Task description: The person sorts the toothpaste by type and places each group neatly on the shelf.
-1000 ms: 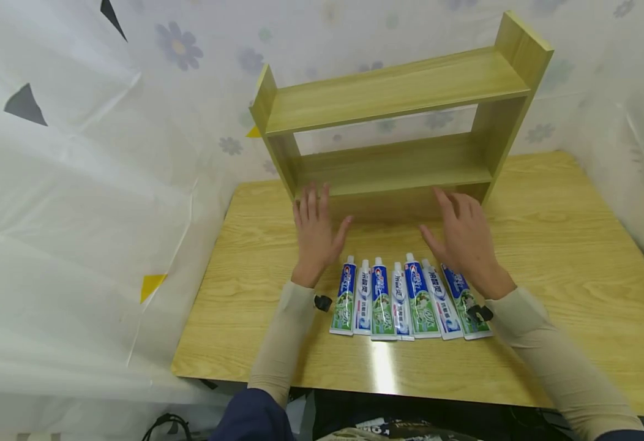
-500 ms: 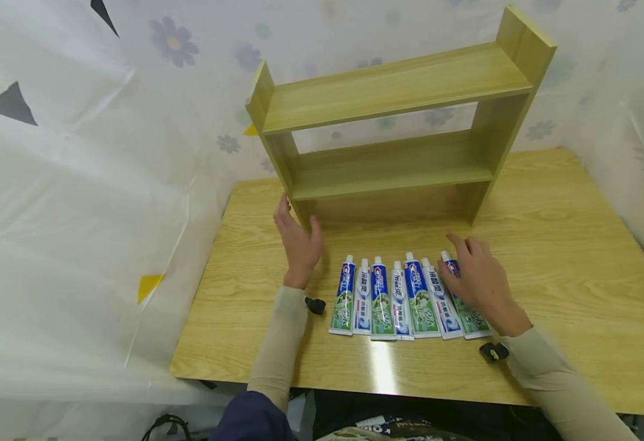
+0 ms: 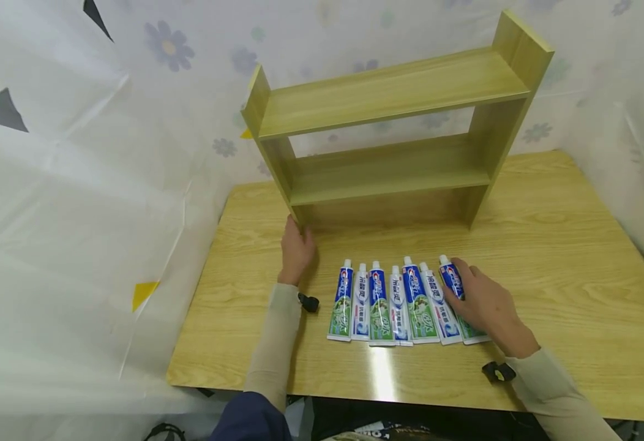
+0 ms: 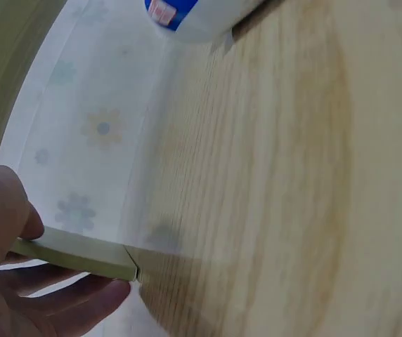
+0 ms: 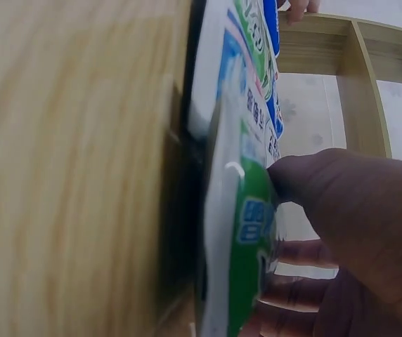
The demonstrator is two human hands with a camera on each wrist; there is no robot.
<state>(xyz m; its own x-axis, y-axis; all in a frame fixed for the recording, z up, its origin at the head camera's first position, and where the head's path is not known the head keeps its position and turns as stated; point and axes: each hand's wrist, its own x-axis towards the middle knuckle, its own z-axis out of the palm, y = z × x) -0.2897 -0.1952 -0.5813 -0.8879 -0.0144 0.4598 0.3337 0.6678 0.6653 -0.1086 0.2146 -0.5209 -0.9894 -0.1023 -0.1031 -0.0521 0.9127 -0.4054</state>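
A row of several toothpaste tubes (image 3: 379,306) lies on the wooden table, green-and-blue ones alternating with white ones. At the row's right end my right hand (image 3: 487,303) pinches the last green-and-blue toothpaste tube (image 3: 451,277) from both sides; the right wrist view shows the thumb on one edge of this tube (image 5: 254,217) and fingers at the other. My left hand (image 3: 297,252) grips the lower left side panel of the wooden shelf (image 3: 390,177). Close up in the left wrist view, thumb and fingers lie on opposite faces of that panel (image 4: 81,253).
Behind the tubes the two-tier shelf stands on the table (image 3: 564,263), near a flower-patterned wall sheet (image 3: 212,104). White sheeting (image 3: 79,245) hangs on the left side. The table's front edge lies close to my body.
My left hand has moved left and down from before the shelf to its left side panel. My right hand has come down and back onto the rightmost toothpaste tube and taken hold of it.
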